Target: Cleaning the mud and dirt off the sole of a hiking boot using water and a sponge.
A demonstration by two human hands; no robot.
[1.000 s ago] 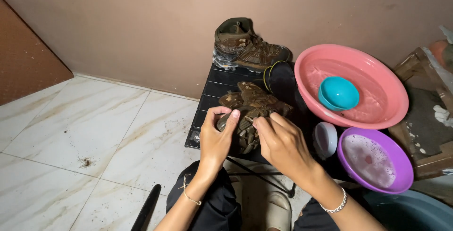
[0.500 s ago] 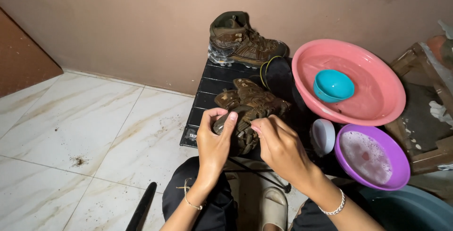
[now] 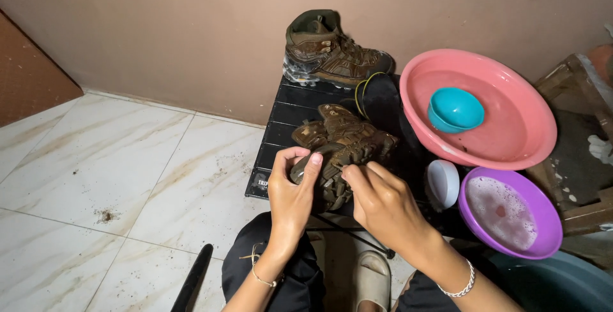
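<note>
Boot [image 3: 341, 143] lies on its side on the black worktop [image 3: 287, 117], toe near and held, ankle opening far; its long axis runs near to far, tilted right. Left hand [image 3: 292, 194] still has a closed grip on the toe, thumb over the top. Right hand [image 3: 383, 203] still pinches the sole edge, barely shifted from a second ago. Second boot [image 3: 329, 50] stands upright at the far end, toe right

Dim warm indoor light, soft shadows, sharp focus
</note>
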